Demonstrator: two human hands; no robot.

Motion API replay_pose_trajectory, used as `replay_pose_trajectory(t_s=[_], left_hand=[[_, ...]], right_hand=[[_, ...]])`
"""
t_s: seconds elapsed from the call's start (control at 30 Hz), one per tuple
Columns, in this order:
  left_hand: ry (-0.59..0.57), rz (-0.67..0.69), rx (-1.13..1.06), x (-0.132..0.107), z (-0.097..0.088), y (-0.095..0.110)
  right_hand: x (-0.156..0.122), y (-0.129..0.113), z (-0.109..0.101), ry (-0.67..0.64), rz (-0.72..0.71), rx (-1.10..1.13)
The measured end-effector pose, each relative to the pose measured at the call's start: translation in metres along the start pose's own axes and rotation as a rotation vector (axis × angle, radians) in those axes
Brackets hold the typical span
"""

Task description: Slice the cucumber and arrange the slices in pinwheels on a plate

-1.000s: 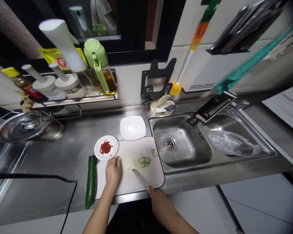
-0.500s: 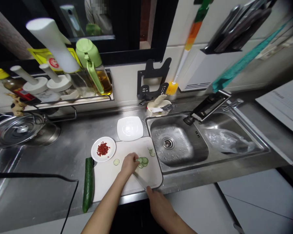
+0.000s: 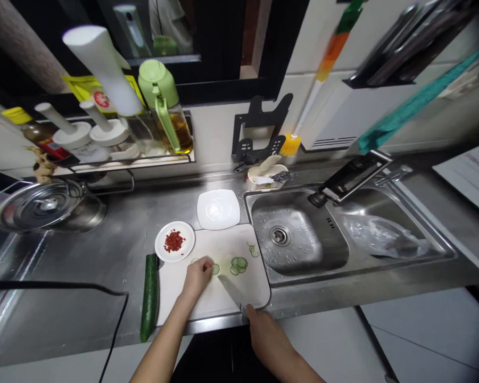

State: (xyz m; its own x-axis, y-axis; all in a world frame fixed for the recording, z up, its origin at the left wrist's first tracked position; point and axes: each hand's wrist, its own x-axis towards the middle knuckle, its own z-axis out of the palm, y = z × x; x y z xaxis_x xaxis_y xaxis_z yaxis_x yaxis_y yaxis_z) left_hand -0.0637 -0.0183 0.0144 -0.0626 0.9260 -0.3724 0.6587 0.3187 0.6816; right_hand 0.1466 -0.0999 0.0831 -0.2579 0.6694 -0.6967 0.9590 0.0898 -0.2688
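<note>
On the white cutting board (image 3: 175, 298), my left hand (image 3: 198, 275) is closed, its fingers curled and its fingertips at the edge of a single cucumber slice (image 3: 215, 269). Whether anything is inside those fingers is hidden. Another slice shows partly behind the hand. My right hand (image 3: 265, 330) grips a knife (image 3: 232, 291) by the handle, its blade low over the board and pointing up-left. A small pile of cucumber slices (image 3: 238, 265) lies right of the knife tip, with thin curved peel pieces (image 3: 253, 249) beyond it. A whole cucumber (image 3: 149, 298) rests along the board's left edge.
A white plate with chopped red bits (image 3: 174, 242) overlaps the board's far left corner. Behind the board stands a white square dish (image 3: 218, 209). The sink (image 3: 299, 239) lies to the right, a lidded pot (image 3: 83, 215) far left. A black cable (image 3: 120, 319) crosses the counter.
My left hand has moved left, away from the slice pile, and a single slice now lies beside its fingertips. The knife stays in my right hand. The view has shifted slightly.
</note>
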Motion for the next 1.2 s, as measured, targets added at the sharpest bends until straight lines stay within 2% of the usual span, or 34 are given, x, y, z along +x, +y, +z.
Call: replay_pose_trajectory(t_s=[0.13,0.43,1.0,1.2], left_hand=[[0.052,0.06,0.086,-0.012,0.004,-0.005],[0.191,0.102,0.035,-0.023,0.023,-0.021],[0.202,0.131,0.001,-0.02,0.023,-0.022],[0.199,0.104,0.012,-0.019,0.022,-0.019]], right_hand=[[0.003,-0.007,-0.001,0.037,0.004,-0.026],[0.015,-0.024,-0.001,0.067,0.004,-0.064],[0.017,-0.039,-0.015,0.013,0.032,-0.008],[0.021,-0.034,0.0,0.054,0.017,0.004]])
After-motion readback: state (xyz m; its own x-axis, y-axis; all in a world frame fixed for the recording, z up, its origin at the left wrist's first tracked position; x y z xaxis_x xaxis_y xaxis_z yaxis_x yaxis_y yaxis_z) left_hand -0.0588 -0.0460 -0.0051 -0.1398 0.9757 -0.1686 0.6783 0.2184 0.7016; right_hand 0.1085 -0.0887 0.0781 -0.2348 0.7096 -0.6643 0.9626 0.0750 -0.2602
